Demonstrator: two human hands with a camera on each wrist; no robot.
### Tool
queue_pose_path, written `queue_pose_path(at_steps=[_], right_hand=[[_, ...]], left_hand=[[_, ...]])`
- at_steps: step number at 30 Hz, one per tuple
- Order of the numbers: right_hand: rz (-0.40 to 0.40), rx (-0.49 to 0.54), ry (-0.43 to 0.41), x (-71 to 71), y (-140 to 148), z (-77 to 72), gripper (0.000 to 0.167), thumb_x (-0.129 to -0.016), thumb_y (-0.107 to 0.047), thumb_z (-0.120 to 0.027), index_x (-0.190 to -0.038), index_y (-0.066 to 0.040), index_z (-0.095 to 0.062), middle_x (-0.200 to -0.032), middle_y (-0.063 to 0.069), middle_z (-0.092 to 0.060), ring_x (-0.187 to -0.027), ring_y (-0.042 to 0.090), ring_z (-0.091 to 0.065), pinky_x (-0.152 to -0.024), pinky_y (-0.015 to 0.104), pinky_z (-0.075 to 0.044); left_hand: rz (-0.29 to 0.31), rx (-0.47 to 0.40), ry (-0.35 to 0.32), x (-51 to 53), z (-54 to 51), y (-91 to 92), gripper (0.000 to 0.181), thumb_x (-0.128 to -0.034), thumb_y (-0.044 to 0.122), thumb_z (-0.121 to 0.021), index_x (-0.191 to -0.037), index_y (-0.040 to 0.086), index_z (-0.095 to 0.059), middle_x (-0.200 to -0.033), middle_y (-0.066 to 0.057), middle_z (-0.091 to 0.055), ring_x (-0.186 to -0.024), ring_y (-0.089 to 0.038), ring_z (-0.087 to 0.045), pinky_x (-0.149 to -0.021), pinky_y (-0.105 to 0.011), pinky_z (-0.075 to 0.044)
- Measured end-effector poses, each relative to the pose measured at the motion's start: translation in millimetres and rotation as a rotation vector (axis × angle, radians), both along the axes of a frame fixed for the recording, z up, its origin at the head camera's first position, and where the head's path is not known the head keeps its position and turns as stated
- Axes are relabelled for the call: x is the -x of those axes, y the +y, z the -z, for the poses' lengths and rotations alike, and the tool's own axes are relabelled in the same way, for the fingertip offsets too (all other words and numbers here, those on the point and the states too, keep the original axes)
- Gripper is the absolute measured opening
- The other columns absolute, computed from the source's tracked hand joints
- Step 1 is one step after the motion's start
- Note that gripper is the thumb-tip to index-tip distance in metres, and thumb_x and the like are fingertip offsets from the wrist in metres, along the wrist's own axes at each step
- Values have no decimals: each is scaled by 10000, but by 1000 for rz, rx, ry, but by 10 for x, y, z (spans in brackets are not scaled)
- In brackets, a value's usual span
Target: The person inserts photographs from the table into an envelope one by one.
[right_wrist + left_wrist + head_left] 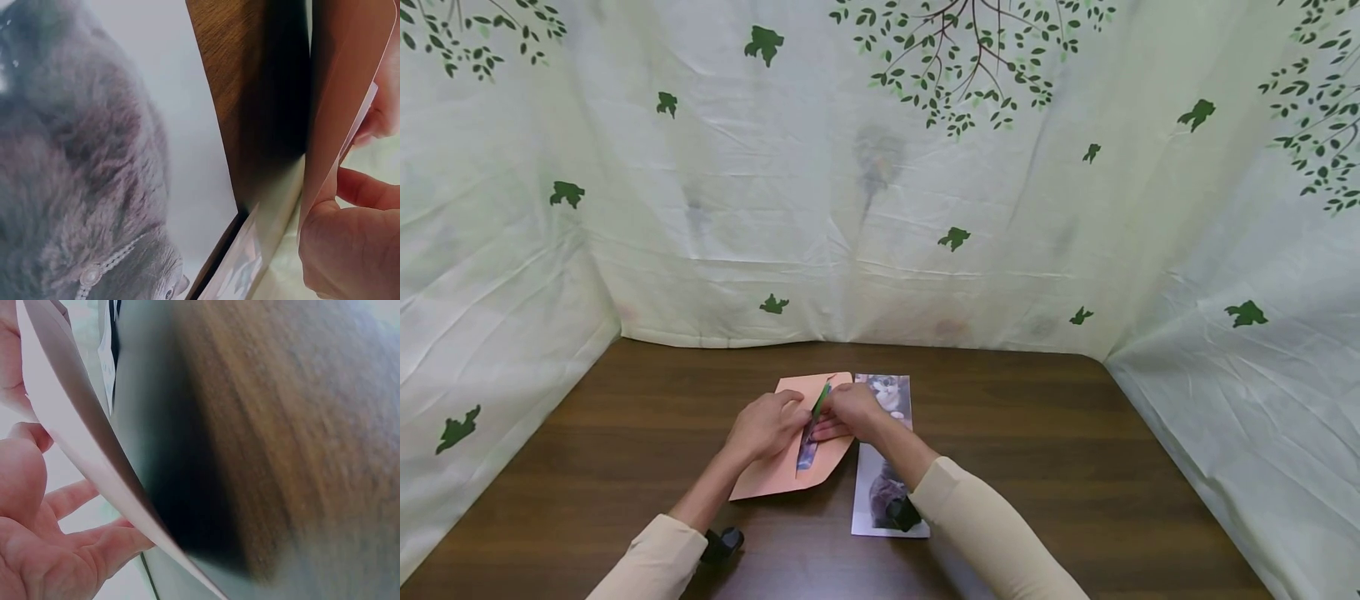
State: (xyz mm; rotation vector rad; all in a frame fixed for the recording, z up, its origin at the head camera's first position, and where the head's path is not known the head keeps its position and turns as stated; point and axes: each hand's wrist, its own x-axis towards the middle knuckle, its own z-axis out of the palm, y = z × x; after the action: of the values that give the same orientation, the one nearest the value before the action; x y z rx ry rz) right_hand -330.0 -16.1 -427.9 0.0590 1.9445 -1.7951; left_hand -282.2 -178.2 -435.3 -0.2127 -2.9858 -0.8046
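Note:
Both hands work at a peach-pink paper envelope (767,477) whose slit gapes lengthwise. Inside the slit shows a strip of a printed picture (807,454), purple below and green at its upper end. My left hand (767,425) holds the envelope from the left, its thumb by the slit's edge. From the right, my right hand (848,410) pinches the paper at the slit, with some fingers lying along the opening. In the right wrist view the envelope (347,69) bows upward, its edge raised above the table. Some fingertips are hidden by the paper.
A tall printed photo (868,492) lies just right of the envelope, partly under my right forearm; it shows a grey furry cat (94,162) with a beaded collar. The brown wooden table (1037,450) stretches to a white leaf-patterned cloth (820,250) at the back and sides.

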Motion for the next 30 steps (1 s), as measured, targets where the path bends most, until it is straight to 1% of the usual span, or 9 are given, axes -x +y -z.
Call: queue_pose_path(at_steps=[6,12,16,19,23,26,30], right_hand=[[-8,26,-7,-6,8,20,115,-906,53,-532,-983,55,-618,-706,138,-656,-533,188,-676,-619,352,-615],[-46,21,-14,-25,55,-13,103,-948,-4,-546,-994,43,-625,-749,149,-683,-571,195,-696,-646,352,-617],[-87,19,-26,-26,99,-63,147,-965,-21,-535,-1028,68,-634,-791,155,-694,-611,198,-706,-690,364,-621],[-102,12,-35,-19,149,-99,188,-974,-31,-531,-1064,100,-630,-812,151,-680,-635,198,-705,-715,367,-621],[-107,-23,-17,-6,228,-142,235,-973,-47,-538,-1089,137,-627,-832,151,-664,-648,195,-706,-709,351,-621],[-121,-48,10,1,298,-169,253,-963,-52,-549,-1108,142,-624,-849,154,-668,-657,194,-709,-704,345,-620],[-125,-60,12,23,411,-199,277,-963,-63,-560,-1149,132,-619,-864,148,-668,-676,195,-712,-707,340,-619]], left_hand=[[-2,5,-7,8,9,3,461,-997,309,-518,-1339,18,-623,-1288,-233,-660,-1223,-436,-595,-1020,-567,-457],[-3,8,-21,10,2,17,466,-1001,323,-523,-1349,28,-616,-1302,-233,-649,-1239,-438,-581,-1027,-574,-448],[-5,22,-15,3,-9,16,459,-996,320,-528,-1339,31,-622,-1273,-238,-660,-1219,-439,-594,-1009,-577,-459],[-4,27,-15,1,-9,19,468,-998,330,-521,-1343,30,-621,-1282,-237,-660,-1223,-439,-595,-1008,-576,-461],[-2,29,-10,8,1,19,480,-997,334,-508,-1349,27,-620,-1302,-231,-656,-1231,-437,-594,-1011,-573,-461],[-6,25,-14,15,7,19,493,-988,332,-501,-1358,27,-615,-1321,-224,-650,-1236,-434,-593,-1014,-572,-459],[-17,19,-36,20,7,18,511,-976,336,-496,-1371,32,-608,-1350,-216,-636,-1249,-427,-586,-1024,-571,-452]])
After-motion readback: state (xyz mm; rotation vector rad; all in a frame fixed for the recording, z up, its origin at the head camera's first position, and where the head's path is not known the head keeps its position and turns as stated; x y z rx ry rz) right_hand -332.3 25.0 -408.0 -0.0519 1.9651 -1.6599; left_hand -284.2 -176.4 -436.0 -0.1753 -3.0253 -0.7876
